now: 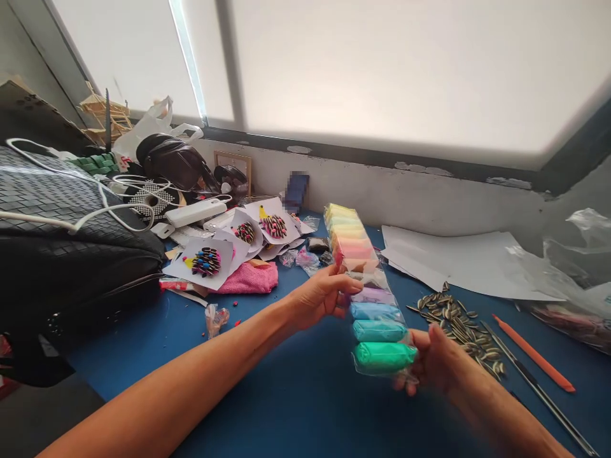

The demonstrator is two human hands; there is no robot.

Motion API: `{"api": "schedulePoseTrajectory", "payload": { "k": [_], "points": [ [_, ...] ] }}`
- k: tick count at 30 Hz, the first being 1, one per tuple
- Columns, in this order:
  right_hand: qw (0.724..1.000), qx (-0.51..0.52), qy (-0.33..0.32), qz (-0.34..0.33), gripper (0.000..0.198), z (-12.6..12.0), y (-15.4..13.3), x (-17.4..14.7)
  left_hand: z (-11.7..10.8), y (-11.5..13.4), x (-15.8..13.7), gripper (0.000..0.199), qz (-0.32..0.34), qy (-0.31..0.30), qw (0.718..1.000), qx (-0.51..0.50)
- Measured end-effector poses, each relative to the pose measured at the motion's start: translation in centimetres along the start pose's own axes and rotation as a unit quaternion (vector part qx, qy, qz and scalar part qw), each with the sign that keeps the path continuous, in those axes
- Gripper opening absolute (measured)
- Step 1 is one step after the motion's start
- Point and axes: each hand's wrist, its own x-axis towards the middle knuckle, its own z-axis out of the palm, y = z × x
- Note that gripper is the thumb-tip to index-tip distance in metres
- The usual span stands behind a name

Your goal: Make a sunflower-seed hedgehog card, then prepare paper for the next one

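Observation:
A long strip of modelling clay packs (379, 312) in clear plastic hangs above the blue table, its rolls running from yellow at the far end through pink and purple to blue and green near me. My left hand (329, 289) grips its left edge about midway, thumb on top by the brown and purple packs. At the near right corner, my right hand (429, 359) is closed on the plastic beside the green pack; it is slightly blurred. Just right of that hand lies a pile of striped sunflower seeds (458, 324).
Papers with seed-covered clay figures (206, 261) and a pink cloth (251, 277) lie left. A black woven bag (62, 210) with white cables fills the far left. White sheets (458, 261), an orange tool (534, 353) and a metal-ended rod (539, 388) lie right.

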Motion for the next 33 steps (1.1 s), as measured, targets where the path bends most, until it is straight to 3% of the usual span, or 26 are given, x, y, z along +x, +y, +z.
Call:
{"api": "schedulePoseTrajectory", "payload": {
  "k": [3, 6, 10, 18, 24, 33],
  "points": [
    [0.997, -0.012, -0.073, 0.031, 0.055, 0.4, 0.3, -0.7, -0.5, -0.5, 0.5, 0.046, -0.015, -0.016, 1.0, -0.003],
    [0.993, -0.021, -0.104, 0.043, 0.052, 0.6, 0.4, -1.0, -0.8, -0.8, 0.9, 0.042, -0.015, -0.01, 1.0, -0.002],
    [0.993, -0.014, -0.089, 0.074, 0.05, 1.1, 0.5, -0.9, -1.0, -0.8, 1.2, 0.037, -0.014, 0.002, 1.0, 0.002],
    [0.996, 0.024, -0.013, 0.082, 0.047, 1.7, 1.4, -0.7, 0.9, -1.9, 0.4, 0.053, -0.014, 0.021, 0.998, -0.064],
    [0.996, 0.02, 0.028, 0.083, 0.052, 1.8, 1.1, -0.9, 2.5, -2.6, -1.1, 0.056, -0.082, 0.032, 0.995, -0.05],
    [0.993, -0.028, -0.046, 0.108, 0.042, 1.4, 0.2, -0.8, 2.4, -3.1, -0.8, 0.049, -0.071, 0.053, 0.996, -0.008]
  ]
}}
